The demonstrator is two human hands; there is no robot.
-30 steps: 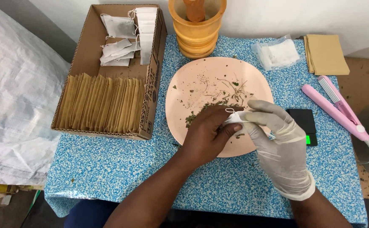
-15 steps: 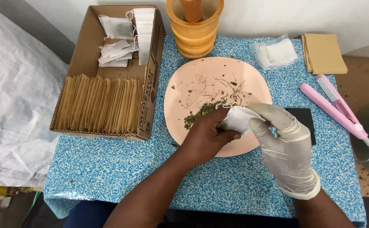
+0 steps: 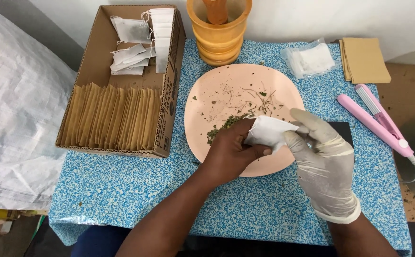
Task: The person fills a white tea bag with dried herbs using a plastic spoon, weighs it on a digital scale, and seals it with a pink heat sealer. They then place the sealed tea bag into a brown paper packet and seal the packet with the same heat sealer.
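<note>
A round pink plate (image 3: 217,90) lies in the middle of the blue speckled table, strewn with dried green herb bits (image 3: 224,124). Over its near edge both hands meet on a small white tea bag (image 3: 269,131). My left hand (image 3: 231,152), bare, pinches the bag's left side with its fingertips near the herbs. My right hand (image 3: 324,162), in a white glove, holds the bag's right side from above.
A cardboard box (image 3: 167,104) at left holds several brown paper sachets (image 3: 112,123) and white filled tea bags (image 3: 134,47). An orange mortar with pestle (image 3: 219,33) stands behind the plate. Clear packet (image 3: 309,59), brown envelopes (image 3: 364,59), pink heat sealer (image 3: 376,121) at right.
The white tea bag has come up between both hands and shows more fully. The hands shifted slightly toward the plate's near edge.
</note>
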